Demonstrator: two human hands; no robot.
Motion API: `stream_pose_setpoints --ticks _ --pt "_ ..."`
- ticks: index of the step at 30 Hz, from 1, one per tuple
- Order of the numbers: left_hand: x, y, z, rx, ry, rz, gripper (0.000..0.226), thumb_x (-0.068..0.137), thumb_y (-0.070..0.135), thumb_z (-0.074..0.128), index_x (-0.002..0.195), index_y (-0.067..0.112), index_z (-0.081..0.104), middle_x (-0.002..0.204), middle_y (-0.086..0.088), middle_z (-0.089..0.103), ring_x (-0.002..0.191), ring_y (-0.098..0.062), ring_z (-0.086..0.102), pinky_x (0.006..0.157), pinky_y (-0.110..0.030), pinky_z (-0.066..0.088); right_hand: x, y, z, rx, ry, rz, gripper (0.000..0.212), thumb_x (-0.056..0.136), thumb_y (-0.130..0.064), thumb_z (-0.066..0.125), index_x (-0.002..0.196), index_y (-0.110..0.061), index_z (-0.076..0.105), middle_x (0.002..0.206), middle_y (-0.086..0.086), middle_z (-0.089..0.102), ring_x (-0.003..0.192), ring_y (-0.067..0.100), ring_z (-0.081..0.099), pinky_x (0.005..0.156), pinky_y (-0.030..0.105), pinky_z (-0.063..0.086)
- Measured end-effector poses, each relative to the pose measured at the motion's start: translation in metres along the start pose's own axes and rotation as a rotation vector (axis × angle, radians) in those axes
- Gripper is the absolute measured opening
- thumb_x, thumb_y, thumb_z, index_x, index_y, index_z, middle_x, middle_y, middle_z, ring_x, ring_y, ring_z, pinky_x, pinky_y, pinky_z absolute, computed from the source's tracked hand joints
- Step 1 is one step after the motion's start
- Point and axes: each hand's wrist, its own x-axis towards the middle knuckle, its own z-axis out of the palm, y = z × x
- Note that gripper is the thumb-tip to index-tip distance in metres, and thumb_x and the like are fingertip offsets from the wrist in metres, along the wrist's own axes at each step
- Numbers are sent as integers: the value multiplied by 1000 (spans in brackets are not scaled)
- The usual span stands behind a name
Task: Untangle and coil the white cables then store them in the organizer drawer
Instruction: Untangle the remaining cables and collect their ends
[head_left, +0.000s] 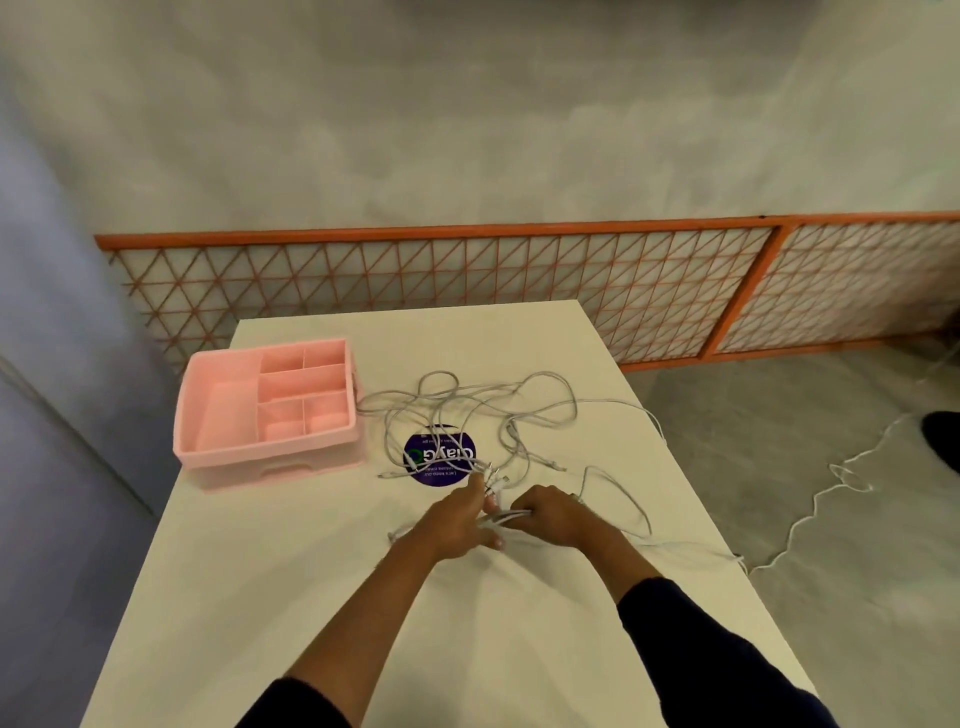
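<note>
The white cables (457, 397) lie in a loose tangle of thin round loops in the middle of the white table (311, 597), partly over a round dark-blue sticker (439, 457). At six o'clock from the tangle, the left hand (454, 525) pinches several plug ends and the right hand (550, 517) is closed around a bunch of strands. At nine o'clock stands the pink plastic organizer (218, 415), with open compartments on top and its drawer (291, 470) below. At twelve is an orange lattice fence (415, 275), and at three another cable (810, 504) lies on the grey floor.
</note>
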Motion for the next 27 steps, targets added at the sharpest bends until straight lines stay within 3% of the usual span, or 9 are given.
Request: stream_pose_setpoints --ticks 3,7,11,13,15,17,21,24,27 --pt "5 1 -2 -15 71 35 51 87 24 70 122 5 38 97 -3 61 88 -16 58 76 -29 47 -5 3 -4 53 20 -14 49 85 -49 64 54 -21 38 54 -4 37 55 11 35 53 26 25" --pt "4 2 -6 -121 20 36 35 92 15 63 110 11 34 87 -6 61 61 -3 55 53 -20 45 -7 10 -6 78 37 -37 57 79 -53 69 54 -20 31 55 -4 31 54 10 28 55 29 22" --pt "0 3 -12 -221 7 37 30 95 10 57 110 7 32 84 -6 60 60 2 59 58 -16 49 -13 25 -14 -14 51 52 62 69 -65 71 57 -18 32 59 -5 37 60 11 36 66 29 27" --pt "-2 4 -15 -255 -4 46 29 96 13 55 110 8 31 82 -7 61 62 0 58 59 -13 48 -21 36 -18 -19 104 111 60 58 -77 67 58 -22 43 74 -6 49 81 13 43 81 30 30" --pt "-3 4 -18 -261 0 56 27 98 16 52 109 10 28 84 -9 61 67 -7 57 61 -14 48 -31 47 -20 136 253 180 59 44 -85 61 64 -30 54 95 -8 58 100 14 39 93 31 27" --pt "-1 4 -19 -243 15 63 28 99 19 51 112 4 32 84 -9 61 67 -8 56 61 -15 48 -35 56 -14 341 515 236 57 51 -86 57 73 -33 55 96 -12 67 105 12 36 94 30 25" --pt "0 4 -18 -266 21 72 34 95 20 57 114 8 32 83 -5 62 74 -9 61 60 -16 48 -25 65 -6 305 940 427 22 80 -36 73 89 -17 67 119 10 49 109 32 40 91 37 33" --pt "-1 5 -20 -275 15 81 39 93 23 61 116 16 31 83 -2 64 78 -9 64 63 -19 50 -28 66 -17 783 827 853 52 80 0 63 127 -1 42 136 26 31 120 41 41 98 42 42" --pt "-2 0 -23 -260 1 66 52 92 22 63 129 9 28 83 -4 65 76 -8 64 68 -22 53 -37 73 -31 1303 785 811 11 88 -1 52 96 4 56 102 27 65 89 30 68 72 34 55"
